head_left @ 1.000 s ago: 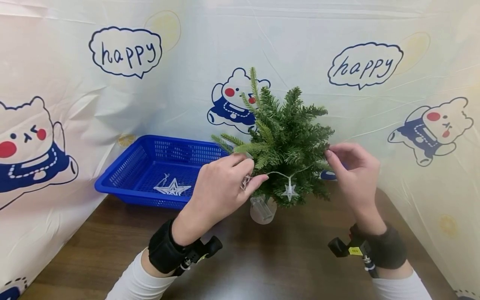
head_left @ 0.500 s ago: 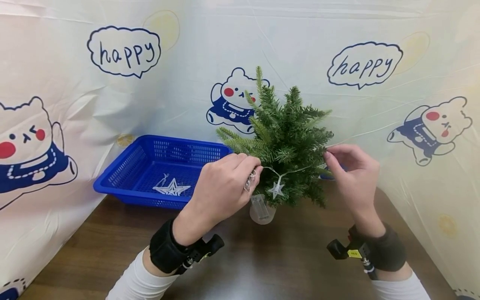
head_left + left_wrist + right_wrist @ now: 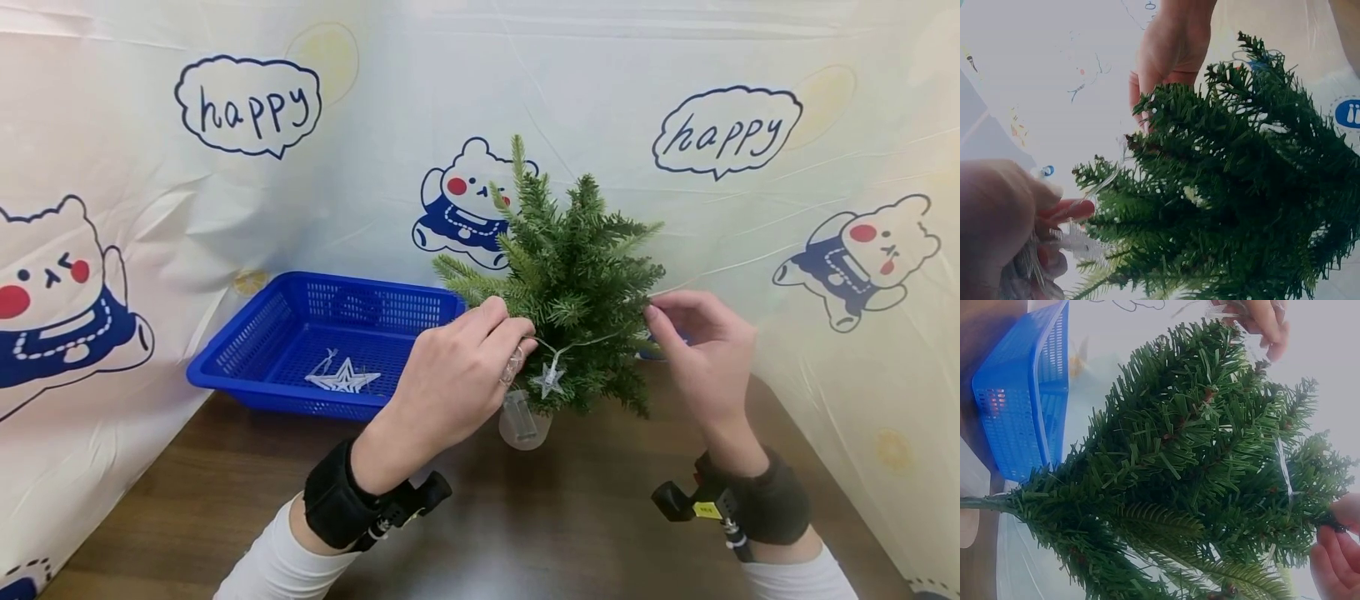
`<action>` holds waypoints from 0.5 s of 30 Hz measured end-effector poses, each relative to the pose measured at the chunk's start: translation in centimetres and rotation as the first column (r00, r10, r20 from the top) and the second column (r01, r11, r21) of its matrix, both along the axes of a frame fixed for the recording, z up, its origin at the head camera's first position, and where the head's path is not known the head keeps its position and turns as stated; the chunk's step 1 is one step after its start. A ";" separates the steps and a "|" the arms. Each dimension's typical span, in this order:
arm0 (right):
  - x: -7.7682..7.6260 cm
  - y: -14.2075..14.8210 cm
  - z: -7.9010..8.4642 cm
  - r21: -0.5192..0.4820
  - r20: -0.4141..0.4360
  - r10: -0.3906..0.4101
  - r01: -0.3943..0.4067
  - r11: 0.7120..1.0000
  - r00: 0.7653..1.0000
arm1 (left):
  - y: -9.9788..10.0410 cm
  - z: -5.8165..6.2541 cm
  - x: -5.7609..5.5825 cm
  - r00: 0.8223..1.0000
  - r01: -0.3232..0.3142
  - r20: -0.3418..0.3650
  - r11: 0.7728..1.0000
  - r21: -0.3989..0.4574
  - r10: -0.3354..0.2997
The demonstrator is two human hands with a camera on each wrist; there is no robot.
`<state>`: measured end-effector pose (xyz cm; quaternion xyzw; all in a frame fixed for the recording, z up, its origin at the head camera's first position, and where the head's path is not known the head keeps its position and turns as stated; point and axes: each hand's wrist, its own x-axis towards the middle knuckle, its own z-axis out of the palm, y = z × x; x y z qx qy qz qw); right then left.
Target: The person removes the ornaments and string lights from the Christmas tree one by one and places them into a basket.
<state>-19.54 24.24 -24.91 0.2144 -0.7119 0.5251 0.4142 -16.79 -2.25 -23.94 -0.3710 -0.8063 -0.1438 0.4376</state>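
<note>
A small artificial Christmas tree point(image 3: 577, 283) stands in a pale pot point(image 3: 528, 442). My left hand point(image 3: 468, 358), at the tree's left front, holds a bundle of clear string lights point(image 3: 512, 367); loops of the wire show between its fingers point(image 3: 1054, 259). From there the wire crosses the front branches, and a clear star light point(image 3: 551, 379) hangs on it. On the tree's right side, my right hand point(image 3: 705, 350) pinches a branch tip point(image 3: 1330, 522) between thumb and fingers. Whether it also grips the wire cannot be told. A clear box point(image 3: 519, 415) leans at the pot.
A blue mesh basket point(image 3: 247, 392) stands left of the tree, with a white star ornament point(image 3: 345, 377) lying inside. Behind the wooden table point(image 3: 562, 533) hangs a pale printed curtain point(image 3: 390, 83).
My left hand has shifted slightly right along the tree's front, and the left branches have swung right. The star light has moved left. My right hand stays nearly in place.
</note>
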 end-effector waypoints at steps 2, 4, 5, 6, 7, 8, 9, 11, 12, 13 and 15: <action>-0.1 0.1 -0.1 -0.013 -0.003 0.019 -0.020 1.000 1.000 | 0.1 -0.1 -0.1 1.000 -0.004 0.005 1.000 0.012 0.004; -0.2 0.2 -0.3 -0.031 -0.009 0.052 -0.052 0.998 0.999 | 0.2 -0.1 -0.1 1.000 -0.009 0.012 1.000 0.020 0.009; -0.2 0.2 -0.4 -0.038 -0.012 0.067 -0.068 0.997 0.998 | 0.3 -0.1 -0.1 1.000 -0.006 0.017 1.000 0.024 0.006; -0.2 0.2 -0.4 -0.042 -0.015 0.080 -0.081 0.996 0.997 | 0.3 -0.2 -0.1 1.000 -0.002 0.021 1.000 0.029 0.001; -0.2 0.2 -0.4 -0.045 -0.018 0.090 -0.091 0.995 0.996 | 0.4 -0.2 -0.1 1.000 0.004 0.025 0.999 0.033 -0.005; -0.1 0.2 -0.5 -0.042 -0.019 0.096 -0.097 0.994 0.995 | 0.5 -0.2 -0.1 1.000 0.012 0.028 0.999 0.036 -0.013; -0.1 0.2 -0.5 -0.036 -0.019 0.097 -0.098 0.995 0.995 | 0.5 -0.2 -0.1 0.999 0.023 0.033 0.999 0.038 -0.024; 0.1 0.2 -0.4 -0.016 -0.017 0.086 -0.086 0.996 0.996 | 0.7 -0.2 -0.1 0.998 0.048 0.042 0.998 0.041 -0.049; 0.2 0.1 -0.4 -0.003 -0.014 0.077 -0.077 0.997 0.997 | 0.7 -0.2 -0.1 0.997 0.060 0.047 0.997 0.040 -0.062; 0.3 0.1 -0.3 0.010 -0.011 0.068 -0.068 0.998 0.998 | 0.8 -0.2 -0.1 0.996 0.073 0.053 0.997 0.038 -0.075; 0.5 0.1 -0.2 0.037 -0.002 0.051 -0.051 0.998 0.999 | 0.9 -0.2 -0.1 0.993 0.097 0.067 0.995 0.037 -0.099</action>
